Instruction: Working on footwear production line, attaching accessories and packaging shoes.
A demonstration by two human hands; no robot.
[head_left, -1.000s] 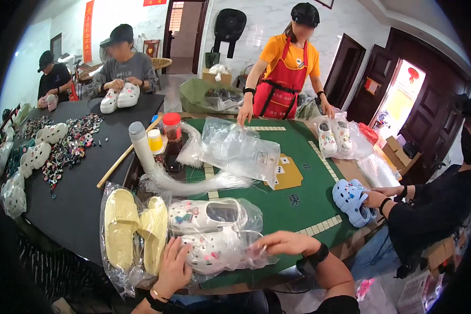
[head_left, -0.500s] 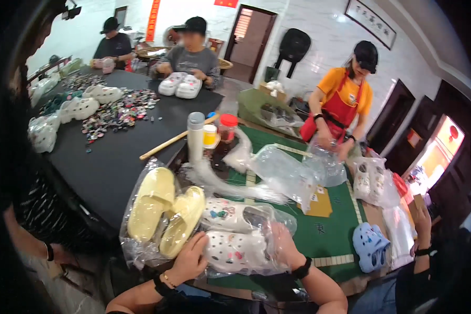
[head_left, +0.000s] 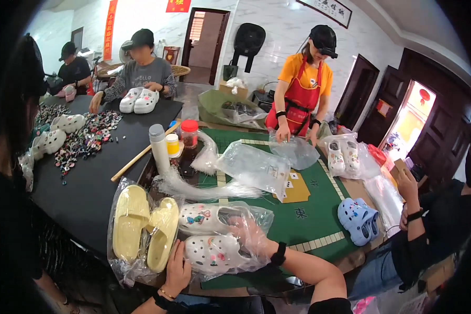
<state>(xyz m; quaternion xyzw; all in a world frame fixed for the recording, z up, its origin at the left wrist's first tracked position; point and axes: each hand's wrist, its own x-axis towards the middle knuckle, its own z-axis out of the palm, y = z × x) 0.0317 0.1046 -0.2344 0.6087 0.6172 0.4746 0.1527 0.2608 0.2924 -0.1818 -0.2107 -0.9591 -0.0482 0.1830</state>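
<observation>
On the far left, loose charms [head_left: 91, 138] cover part of the black tabletop [head_left: 89, 209], whose curved near edge runs down toward the yellow slippers [head_left: 130, 222], lying in clear plastic. Just right of these, the left hand [head_left: 178, 268] rests at the toe of the nearer of two white clogs [head_left: 209, 254], its fingers close together; whether they grip is unclear. The white clogs lie side by side in a clear bag [head_left: 262, 219], at the near side of the green tabletop [head_left: 319, 205]. The right hand [head_left: 250, 233] is at their heel end, behind the plastic, so its grip cannot be told. Farther off, a flat plastic bag [head_left: 251, 166] carries small dark print, too small to read. Right of it, a dark printed character marks the green, which stretches rightward to the blue clogs [head_left: 355, 221] near the right edge.
</observation>
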